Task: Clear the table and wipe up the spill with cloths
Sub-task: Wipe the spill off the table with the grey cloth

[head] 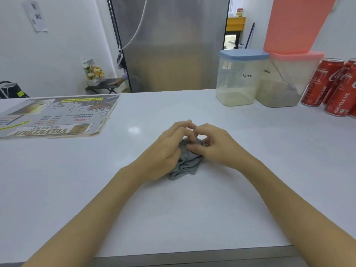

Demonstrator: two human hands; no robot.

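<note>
Bunching a grey cloth at mid-counter, the left hand and right hand curl their fingers into its folds. No spill shows on the white counter, so wiping looks largely done. Clearing seems unfinished: a bakery menu lies far left, while the latte container, mocha container and cola cans stand far right.

cloth partly hidden, cans cropped

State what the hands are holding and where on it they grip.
Both hands hold the grey cloth, bunched on the white counter. The left hand and right hand pinch its far, gathered end; the near end lies loose.
</note>
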